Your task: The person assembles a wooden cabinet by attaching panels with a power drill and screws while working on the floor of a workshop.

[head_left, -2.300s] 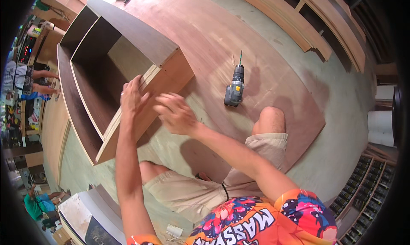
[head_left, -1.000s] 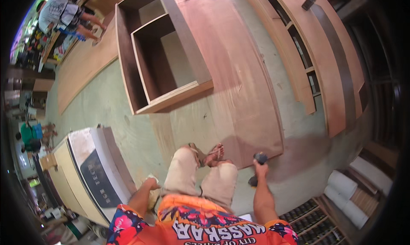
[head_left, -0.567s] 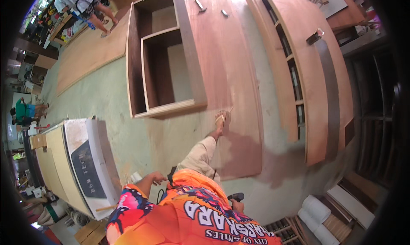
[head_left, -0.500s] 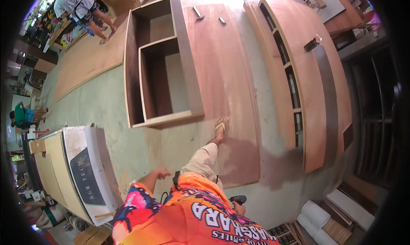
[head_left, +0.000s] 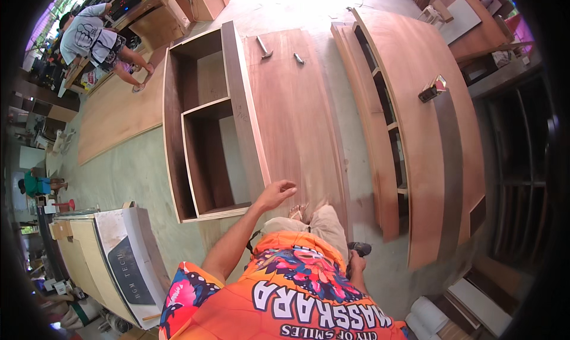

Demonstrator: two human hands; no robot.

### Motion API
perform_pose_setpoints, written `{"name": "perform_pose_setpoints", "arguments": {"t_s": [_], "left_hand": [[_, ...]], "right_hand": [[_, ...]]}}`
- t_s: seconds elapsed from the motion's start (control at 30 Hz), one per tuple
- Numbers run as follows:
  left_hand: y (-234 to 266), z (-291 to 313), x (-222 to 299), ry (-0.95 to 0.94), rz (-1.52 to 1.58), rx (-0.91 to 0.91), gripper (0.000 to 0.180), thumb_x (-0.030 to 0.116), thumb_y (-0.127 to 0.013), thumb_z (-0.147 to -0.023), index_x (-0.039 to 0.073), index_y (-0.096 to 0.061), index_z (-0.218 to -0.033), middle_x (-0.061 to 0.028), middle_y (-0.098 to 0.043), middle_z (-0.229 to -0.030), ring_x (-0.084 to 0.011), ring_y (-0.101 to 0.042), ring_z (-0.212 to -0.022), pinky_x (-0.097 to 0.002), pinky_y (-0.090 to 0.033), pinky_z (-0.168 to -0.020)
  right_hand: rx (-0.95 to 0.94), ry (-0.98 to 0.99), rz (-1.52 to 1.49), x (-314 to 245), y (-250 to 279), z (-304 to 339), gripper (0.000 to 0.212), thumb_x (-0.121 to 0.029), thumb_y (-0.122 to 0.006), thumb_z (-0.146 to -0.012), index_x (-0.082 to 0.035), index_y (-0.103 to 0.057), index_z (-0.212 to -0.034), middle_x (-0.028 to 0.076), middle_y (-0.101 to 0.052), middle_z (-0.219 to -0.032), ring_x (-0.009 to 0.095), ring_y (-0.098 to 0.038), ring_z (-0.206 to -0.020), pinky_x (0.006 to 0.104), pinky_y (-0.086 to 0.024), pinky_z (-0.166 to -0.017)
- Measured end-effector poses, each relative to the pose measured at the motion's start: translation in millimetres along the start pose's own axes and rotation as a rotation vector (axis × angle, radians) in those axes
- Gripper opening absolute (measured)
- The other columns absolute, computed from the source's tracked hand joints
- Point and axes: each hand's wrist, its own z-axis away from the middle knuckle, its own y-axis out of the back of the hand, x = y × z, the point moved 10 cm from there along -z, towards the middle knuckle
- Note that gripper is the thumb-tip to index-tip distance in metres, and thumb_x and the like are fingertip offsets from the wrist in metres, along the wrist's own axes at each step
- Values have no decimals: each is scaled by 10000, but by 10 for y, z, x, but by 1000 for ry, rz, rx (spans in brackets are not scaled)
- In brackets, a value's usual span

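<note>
My left hand [head_left: 278, 195] is stretched forward over the front corner of a dark wooden cabinet frame [head_left: 252, 114]. Its fingers are loosely extended and hold nothing; whether it touches the wood I cannot tell. Low at my right side, my right hand [head_left: 357, 263] grips a dark power drill [head_left: 360, 248], much of it hidden by the hand. The cabinet has open compartments and rests on a reddish plywood sheet [head_left: 291, 114]. Farther along that sheet lie a hammer [head_left: 264, 49] and a small metal-looking tool [head_left: 298, 59].
At right, a long panel [head_left: 409, 126] leans over slotted framing, with a small dark-and-red object [head_left: 432, 89] on it. A stack of boards [head_left: 130, 251] stands at left. Another person [head_left: 98, 37] bends at a cluttered bench far left; a person in green [head_left: 31, 184] is farther back.
My left hand has swung from beside my hip forward to the cabinet's front corner. My feet have stepped ahead on the plywood. The drill stays in my right hand.
</note>
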Motion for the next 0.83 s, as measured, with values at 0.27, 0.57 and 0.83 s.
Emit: {"name": "perform_pose_setpoints", "arguments": {"t_s": [0.27,0.57,0.83], "left_hand": [[1338,-102,-1814,691,-397,293,499,507,-764,-924,99,-820,-1206,-141,-811,-1177,-331,-763,-1134,-422,-559,-1045],[1312,-1226,-946,716,666,725,352,344,-761,-1024,51,-715,-1214,-21,-725,-953,-96,-679,-746,-249,-496,-563],[1228,-3018,-1404,842,645,401,577,239,-812,-977,171,-641,-1525,-132,-789,-1230,-278,-747,-1131,-439,-627,-897]], "right_hand": [[17,163,576,-2651,-369,-364,547,-447,-781,-822,44,-810,-1061,215,-814,-986,358,-807,-896,468,-626,-830],[-260,364,614,-6428,-1435,-1033,538,-424,-825,-769,43,-806,-1035,185,-806,-892,308,-804,-845,436,-620,-793],[-209,870,834,-10010,-2813,-517,345,-373,-793,-811,-66,-852,-955,133,-806,-814,277,-809,-809,423,-617,-787]]}}
